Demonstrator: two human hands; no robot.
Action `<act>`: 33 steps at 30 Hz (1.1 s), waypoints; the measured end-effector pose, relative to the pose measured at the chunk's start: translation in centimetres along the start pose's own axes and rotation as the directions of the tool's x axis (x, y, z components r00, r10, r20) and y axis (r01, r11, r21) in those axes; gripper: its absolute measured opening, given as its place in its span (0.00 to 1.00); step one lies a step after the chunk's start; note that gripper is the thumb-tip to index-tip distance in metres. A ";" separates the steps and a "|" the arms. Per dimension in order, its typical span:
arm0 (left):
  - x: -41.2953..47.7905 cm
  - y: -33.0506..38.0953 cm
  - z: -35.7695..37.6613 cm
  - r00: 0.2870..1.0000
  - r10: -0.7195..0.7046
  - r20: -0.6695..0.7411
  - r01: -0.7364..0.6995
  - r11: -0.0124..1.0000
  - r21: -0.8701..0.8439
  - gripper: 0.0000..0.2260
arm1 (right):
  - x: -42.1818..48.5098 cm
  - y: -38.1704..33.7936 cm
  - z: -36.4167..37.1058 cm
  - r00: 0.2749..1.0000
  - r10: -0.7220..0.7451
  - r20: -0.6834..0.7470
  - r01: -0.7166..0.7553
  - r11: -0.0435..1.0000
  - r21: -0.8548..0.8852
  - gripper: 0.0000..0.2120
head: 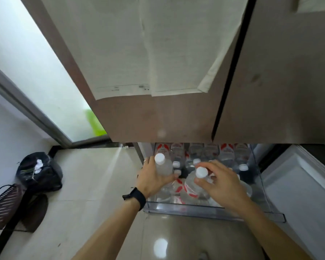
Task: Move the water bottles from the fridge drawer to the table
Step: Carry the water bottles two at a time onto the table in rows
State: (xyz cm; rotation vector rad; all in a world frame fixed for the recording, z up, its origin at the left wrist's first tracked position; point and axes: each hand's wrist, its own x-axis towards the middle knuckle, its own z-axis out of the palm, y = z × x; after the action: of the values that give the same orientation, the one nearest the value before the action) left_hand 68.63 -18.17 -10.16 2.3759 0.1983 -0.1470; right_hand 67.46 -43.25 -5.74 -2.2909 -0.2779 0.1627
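Nearest me, left hand [150,182] clamps a water bottle [163,165] at the fridge drawer's [186,209] left edge; right hand [220,185] pinches another bottle [192,185].

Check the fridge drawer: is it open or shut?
Open: the fridge drawer sticks out below the fridge doors, its water bottles exposed.

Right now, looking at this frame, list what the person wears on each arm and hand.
The left hand carries a thin ring on one finger, and a black band wraps its wrist. The right hand shows nothing worn. No sleeves show.
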 end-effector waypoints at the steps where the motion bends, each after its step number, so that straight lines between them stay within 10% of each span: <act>1: -0.4 -0.3 0.1 1.000 -0.014 -0.007 0.014 0.998 -0.054 0.41 | 0.3 -0.5 0.3 0.999 -0.023 0.030 0.023 1.000 -0.007 0.17; 8: -1.6 -1.5 0.0 0.980 0.065 0.187 -0.021 0.973 -0.230 0.33 | 0.5 -1.5 5.6 0.987 0.045 -0.152 -0.023 0.989 0.147 0.20; 18: -0.8 -2.9 -0.5 0.993 0.088 0.084 -0.060 0.953 -0.295 0.42 | -0.2 -0.8 9.0 0.918 0.382 -0.108 -0.335 0.890 0.308 0.43; 33: -1.8 -1.1 -0.5 0.997 0.081 0.017 -0.074 0.969 -0.237 0.33 | -1.4 -2.0 6.7 0.943 0.322 -0.077 -0.294 0.921 0.257 0.29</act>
State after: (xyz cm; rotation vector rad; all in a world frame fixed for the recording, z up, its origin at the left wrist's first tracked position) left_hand 66.69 -17.18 -10.22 2.1400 0.1035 -0.1116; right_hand 64.45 -37.49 -8.75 -2.0771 0.1615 0.2084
